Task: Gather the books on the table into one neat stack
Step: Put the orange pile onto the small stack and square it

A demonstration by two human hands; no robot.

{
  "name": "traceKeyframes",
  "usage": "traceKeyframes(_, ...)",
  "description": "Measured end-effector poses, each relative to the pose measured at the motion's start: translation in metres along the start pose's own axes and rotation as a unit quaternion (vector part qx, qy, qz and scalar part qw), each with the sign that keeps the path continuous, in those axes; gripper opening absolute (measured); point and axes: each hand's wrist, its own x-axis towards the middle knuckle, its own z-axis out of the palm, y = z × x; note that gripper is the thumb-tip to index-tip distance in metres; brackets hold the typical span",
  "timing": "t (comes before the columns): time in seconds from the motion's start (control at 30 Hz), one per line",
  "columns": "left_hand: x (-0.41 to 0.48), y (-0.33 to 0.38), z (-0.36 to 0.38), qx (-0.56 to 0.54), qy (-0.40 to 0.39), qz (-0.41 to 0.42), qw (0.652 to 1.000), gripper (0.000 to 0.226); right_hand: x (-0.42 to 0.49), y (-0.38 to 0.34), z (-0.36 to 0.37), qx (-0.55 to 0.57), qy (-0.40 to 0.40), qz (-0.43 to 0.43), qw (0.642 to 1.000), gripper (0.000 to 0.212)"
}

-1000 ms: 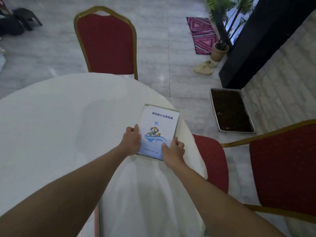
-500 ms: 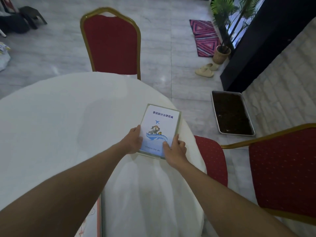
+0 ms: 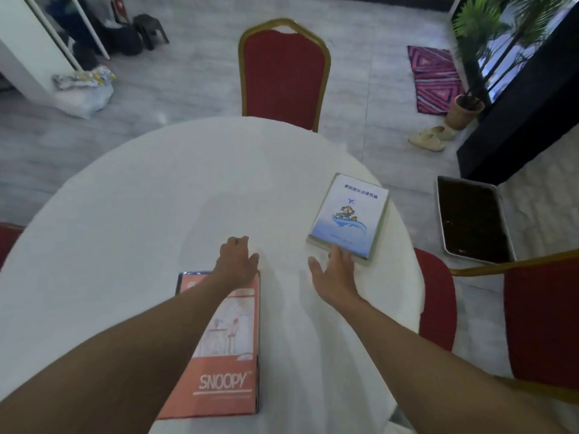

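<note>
Orange Snoopy book [image 3: 225,349] and blue-white book [image 3: 349,219] lie lengthwise away; left hand [image 3: 236,261] curled empty, right hand [image 3: 333,274] spread.

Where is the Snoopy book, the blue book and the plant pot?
Snoopy book [image 3: 225,355]: head view, middle of its orange cover.
Blue book [image 3: 349,217]: head view, the whale picture.
Plant pot [image 3: 462,112]: head view, its woven side.

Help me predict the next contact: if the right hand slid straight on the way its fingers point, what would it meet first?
The right hand points up and right, fingertips already at the near edge of the blue-and-white book, which tops a small stack. It would likely push that book first; whether it already touches is unclear.
</note>
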Motion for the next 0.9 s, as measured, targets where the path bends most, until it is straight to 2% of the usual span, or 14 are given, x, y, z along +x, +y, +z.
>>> traceKeyframes(0.17,-0.061,-0.071,0.001,0.023,0.052,-0.085,0.995,0.058,-0.048,-0.017,0.057,0.013,-0.091,0.004,0.996,0.072)
traceKeyframes(0.3,-0.093,-0.115,0.016,-0.001,0.05,-0.162,0.986,0.06,-0.08,-0.021,0.094,0.012,-0.143,0.027,0.989,0.08)
traceKeyframes(0.47,-0.108,-0.146,0.033,-0.03,0.023,-0.171,0.984,0.053,-0.097,-0.022,0.127,0.015,-0.118,0.05,0.992,0.06)
traceKeyframes(0.53,-0.107,-0.148,0.03,-0.089,0.026,-0.19,0.977,0.052,-0.096,-0.024,0.133,0.028,-0.109,0.062,0.992,0.05)
traceKeyframes(0.6,-0.103,-0.152,0.028,-0.192,0.022,-0.229,0.954,0.046,-0.095,-0.029,0.134,0.037,-0.106,0.078,0.991,0.037)
traceKeyframes(0.7,-0.097,-0.161,0.025,-0.351,-0.005,-0.269,0.897,0.044,-0.093,-0.031,0.133,0.061,-0.111,0.102,0.987,0.026)
traceKeyframes(0.83,-0.112,-0.145,0.006,-0.468,-0.046,-0.263,0.842,0.034,-0.095,-0.034,0.129,0.098,-0.128,0.117,0.98,0.028)
traceKeyframes(0.9,-0.117,-0.139,0.0,-0.492,-0.048,-0.246,0.833,0.037,-0.097,-0.037,0.125,0.138,-0.149,0.121,0.972,0.038)
